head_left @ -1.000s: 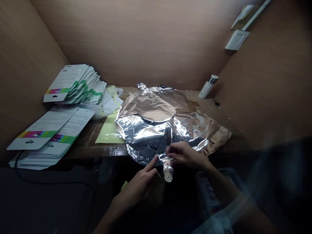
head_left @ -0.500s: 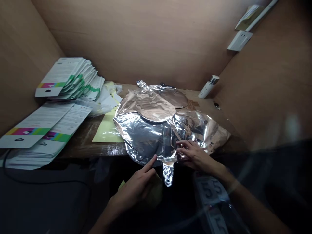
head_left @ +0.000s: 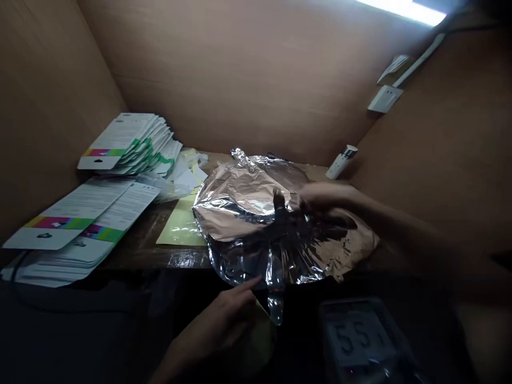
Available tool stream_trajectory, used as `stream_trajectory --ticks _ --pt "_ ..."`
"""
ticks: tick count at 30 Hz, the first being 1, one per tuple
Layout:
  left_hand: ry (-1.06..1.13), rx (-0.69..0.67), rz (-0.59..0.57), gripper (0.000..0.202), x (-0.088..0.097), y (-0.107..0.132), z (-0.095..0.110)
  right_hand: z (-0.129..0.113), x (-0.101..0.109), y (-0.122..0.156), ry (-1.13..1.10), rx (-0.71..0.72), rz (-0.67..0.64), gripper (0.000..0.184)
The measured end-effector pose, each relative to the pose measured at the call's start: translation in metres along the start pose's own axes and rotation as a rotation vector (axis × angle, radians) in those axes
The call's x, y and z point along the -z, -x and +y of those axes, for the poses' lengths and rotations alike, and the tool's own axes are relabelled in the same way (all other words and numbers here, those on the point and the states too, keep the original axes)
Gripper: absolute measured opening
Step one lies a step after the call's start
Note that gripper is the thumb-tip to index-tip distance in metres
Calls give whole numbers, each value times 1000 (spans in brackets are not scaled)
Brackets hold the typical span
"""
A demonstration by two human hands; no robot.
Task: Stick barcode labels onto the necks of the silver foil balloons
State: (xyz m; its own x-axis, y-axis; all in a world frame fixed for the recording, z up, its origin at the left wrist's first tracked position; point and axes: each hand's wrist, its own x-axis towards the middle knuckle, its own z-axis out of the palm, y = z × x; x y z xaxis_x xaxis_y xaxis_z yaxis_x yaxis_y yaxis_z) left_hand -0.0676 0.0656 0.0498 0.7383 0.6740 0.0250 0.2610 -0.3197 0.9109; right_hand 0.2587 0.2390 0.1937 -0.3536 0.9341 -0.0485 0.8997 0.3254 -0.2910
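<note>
A shiny silver foil balloon (head_left: 236,261), flat and creased, covers the middle of the desk and overhangs its front edge. Its narrow tail hangs down at the front. My left hand (head_left: 228,314) is at the near edge, index finger stretched out and its tip on the foil left of the tail; the other fingers curl beneath, partly in shadow. Over the right half of the balloon is my right hand (head_left: 326,196), smeared by motion. Its fingertips are too blurred to show whether they hold foil. Another rounded foil piece (head_left: 256,189) with a tab lies on top towards the back.
Stacks of printed cards (head_left: 136,141) stand at the left, beside crumpled clear plastic and a yellow sheet (head_left: 180,226). A white bottle (head_left: 342,161) stands back right, below a wall socket (head_left: 385,99). A clear packet marked with fives (head_left: 360,341) lies low at right.
My right hand has moved up and away from the balloon's front edge, over its right half. My left fingertip stays near the tail. The camera view has tilted up, showing the lamp.
</note>
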Motion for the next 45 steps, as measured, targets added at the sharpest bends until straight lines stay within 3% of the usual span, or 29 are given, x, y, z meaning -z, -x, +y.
stream_trajectory --ticks 3,6,9,10,12,13,14,18,22,28,32,36,40,42,45 --pt "-35 58 -11 33 8 3 3 -24 31 -85 144 -91 165 19" --pt "7 168 186 20 15 9 -1 -65 44 -124 141 -18 393 28" --pt "231 243 480 22 19 12 -6 -106 18 -89 -66 228 523 36" --pt "317 251 545 24 20 12 -7 -114 1 -64 -160 314 429 34" --pt "447 239 639 26 21 11 -9 -118 -37 -8 -320 443 4 29" --pt "479 230 674 27 21 10 -10 -114 -56 19 -397 451 -184 25" --pt "494 225 701 27 21 8 -10 -108 -73 43 -491 407 -227 22" --pt "539 238 668 28 16 -2 -6 -83 -120 97 -746 195 -93 21" --pt "576 296 537 35 9 -15 3 -71 -140 115 -736 139 94 17" --pt "594 317 543 34 -7 -20 5 -63 -166 135 -594 325 382 16" --pt "571 328 577 34 -11 -15 4 -65 -172 141 -579 358 361 12" --pt "569 302 589 34 -13 -10 3 -67 -173 143 -652 233 346 26" --pt "533 297 606 31 -13 -4 -1 -71 -172 146 -939 28 118 26" --pt "517 321 558 31 -11 -2 -3 -73 -171 148 -1051 -32 58 28" --pt "546 356 410 35 -10 -3 -3 -78 -167 150 -1020 -41 66 22"
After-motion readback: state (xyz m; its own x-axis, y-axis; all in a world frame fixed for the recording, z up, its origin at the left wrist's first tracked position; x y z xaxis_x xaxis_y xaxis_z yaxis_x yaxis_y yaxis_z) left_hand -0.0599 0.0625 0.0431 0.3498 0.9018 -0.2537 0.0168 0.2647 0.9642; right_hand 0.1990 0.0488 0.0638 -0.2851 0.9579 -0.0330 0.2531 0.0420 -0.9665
